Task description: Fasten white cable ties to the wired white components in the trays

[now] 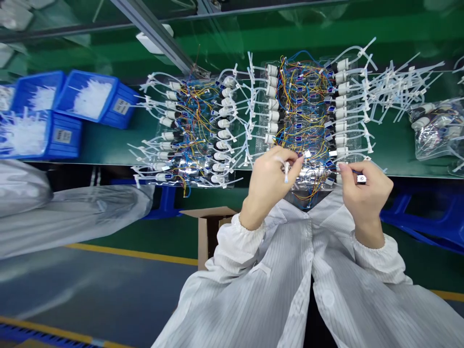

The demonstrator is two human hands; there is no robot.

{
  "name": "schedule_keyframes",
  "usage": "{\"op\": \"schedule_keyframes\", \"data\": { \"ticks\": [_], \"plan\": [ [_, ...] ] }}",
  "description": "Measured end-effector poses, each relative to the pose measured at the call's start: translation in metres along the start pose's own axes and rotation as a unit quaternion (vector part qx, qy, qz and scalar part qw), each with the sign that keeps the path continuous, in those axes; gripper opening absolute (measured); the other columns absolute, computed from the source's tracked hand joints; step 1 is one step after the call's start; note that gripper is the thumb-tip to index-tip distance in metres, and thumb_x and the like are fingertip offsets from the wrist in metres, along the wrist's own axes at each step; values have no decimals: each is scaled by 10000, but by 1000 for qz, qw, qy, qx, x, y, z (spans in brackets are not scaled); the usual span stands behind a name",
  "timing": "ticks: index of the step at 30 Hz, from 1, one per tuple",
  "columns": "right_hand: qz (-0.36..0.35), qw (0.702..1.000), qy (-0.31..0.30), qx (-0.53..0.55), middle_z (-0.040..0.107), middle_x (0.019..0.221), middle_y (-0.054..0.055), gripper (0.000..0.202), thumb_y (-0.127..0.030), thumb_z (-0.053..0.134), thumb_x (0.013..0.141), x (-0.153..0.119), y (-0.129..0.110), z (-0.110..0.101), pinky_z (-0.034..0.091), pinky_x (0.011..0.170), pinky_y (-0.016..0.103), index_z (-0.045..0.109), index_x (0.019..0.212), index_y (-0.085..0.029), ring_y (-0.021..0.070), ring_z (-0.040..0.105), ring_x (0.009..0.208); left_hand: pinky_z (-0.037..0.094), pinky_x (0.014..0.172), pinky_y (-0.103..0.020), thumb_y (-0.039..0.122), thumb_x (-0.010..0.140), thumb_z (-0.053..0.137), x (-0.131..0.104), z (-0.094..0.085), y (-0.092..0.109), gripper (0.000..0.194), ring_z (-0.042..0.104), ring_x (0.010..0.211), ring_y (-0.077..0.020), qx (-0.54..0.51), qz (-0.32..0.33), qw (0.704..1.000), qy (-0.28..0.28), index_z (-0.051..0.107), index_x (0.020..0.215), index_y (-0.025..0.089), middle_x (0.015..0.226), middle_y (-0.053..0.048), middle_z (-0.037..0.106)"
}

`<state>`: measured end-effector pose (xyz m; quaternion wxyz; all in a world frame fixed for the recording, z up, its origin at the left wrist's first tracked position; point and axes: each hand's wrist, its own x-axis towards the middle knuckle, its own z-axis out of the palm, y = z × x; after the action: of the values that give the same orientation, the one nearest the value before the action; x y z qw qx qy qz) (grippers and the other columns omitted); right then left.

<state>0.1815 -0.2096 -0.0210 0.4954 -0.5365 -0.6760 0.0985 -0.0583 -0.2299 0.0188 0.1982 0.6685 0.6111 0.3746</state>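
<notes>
My left hand (272,175) is closed in a pinch over the near-left part of the right-hand group of wired assemblies (299,126). A short white plastic tube piece (286,171) shows against its fingers. What lies between the fingertips is too small to make out. On the near-right side of the same group, my right hand (365,189) is also pinched. Beside its fingers shows a small black-and-white part (361,179); the pinched item is hidden. Rows of white cylindrical parts (341,101) with thin white tubes flank blue, yellow and red wires on clear plastic.
A second wired group (195,128) lies to the left. Blue bins (123,120) with white pieces stand at far left. Loose white tubes (402,89) and a bagged bundle (435,130) lie right. A metal post (155,34) slants above; a cardboard box (203,237) stands below.
</notes>
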Motion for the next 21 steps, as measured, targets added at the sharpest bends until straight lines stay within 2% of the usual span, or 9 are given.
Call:
{"op": "schedule_keyframes", "data": {
  "ticks": [4, 9, 15, 18, 21],
  "plan": [
    [-7, 1000, 2, 13, 667, 682, -14, 347, -426, 756, 1138, 1, -3, 0, 522, 658, 344, 723, 831, -267, 189, 634, 607, 616, 951, -378, 320, 1160, 780, -1, -15, -3, 180, 788, 978, -246, 7, 6, 1000, 21, 824, 1002, 246, 1015, -58, 865],
    [6, 1000, -28, -5, 672, 677, -3, 394, -455, 700, 1162, 1, -14, -6, 539, 652, 362, 713, 810, -277, 196, 626, 600, 614, 898, -373, 312, 1163, 770, -7, -16, -6, 189, 774, 921, -232, 8, 27, 999, 29, 806, 990, 243, 981, -44, 848],
    [-67, 986, -114, 103, 652, 663, -41, 303, -315, 770, 1144, -10, -21, -9, 466, 607, 318, 756, 844, -270, 160, 605, 577, 602, 852, -357, 234, 1118, 784, -24, -13, -12, 183, 744, 842, -213, 18, 42, 999, 25, 782, 935, 246, 903, -20, 811],
    [-78, 973, -175, 128, 687, 692, -40, 312, -330, 766, 1174, -17, -21, -5, 475, 612, 311, 778, 867, -271, 159, 627, 589, 585, 827, -342, 220, 1114, 781, -34, -12, -20, 188, 734, 819, -200, 9, 50, 998, 34, 779, 928, 245, 892, -16, 805],
    [-75, 959, -247, 119, 713, 721, -24, 361, -372, 726, 1208, -21, -18, -3, 502, 629, 317, 793, 867, -274, 171, 655, 615, 572, 804, -342, 268, 1129, 783, -43, -11, -28, 206, 712, 793, -197, 15, 24, 999, 35, 780, 924, 246, 868, -13, 791]
  ]
}}
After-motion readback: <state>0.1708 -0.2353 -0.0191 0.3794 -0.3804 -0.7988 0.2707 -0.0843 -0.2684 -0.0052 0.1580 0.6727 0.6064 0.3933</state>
